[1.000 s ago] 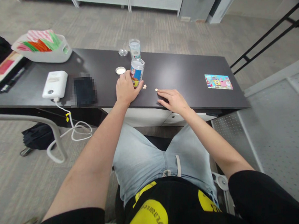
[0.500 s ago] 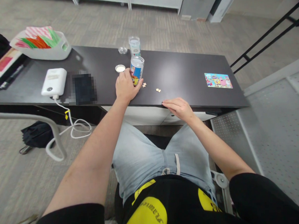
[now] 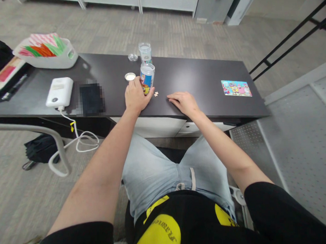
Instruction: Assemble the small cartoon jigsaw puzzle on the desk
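My left hand grips the lower part of a small open tin with a cartoon label, standing upright on the black desk. One pale jigsaw piece lies just right of the tin. My right hand rests flat on the desk near its front edge, fingers pointing left; the second piece seen earlier is hidden under its fingertips. The tin's white lid lies behind my left hand.
A second clear tin and a clear lid stand farther back. A finished cartoon puzzle lies at the right. A white power bank, a blurred dark item and a white basket sit at the left.
My right hand drew back to the desk's front edge, then moved forward and left, and now covers the right-hand puzzle piece. My left hand stayed on the tin.
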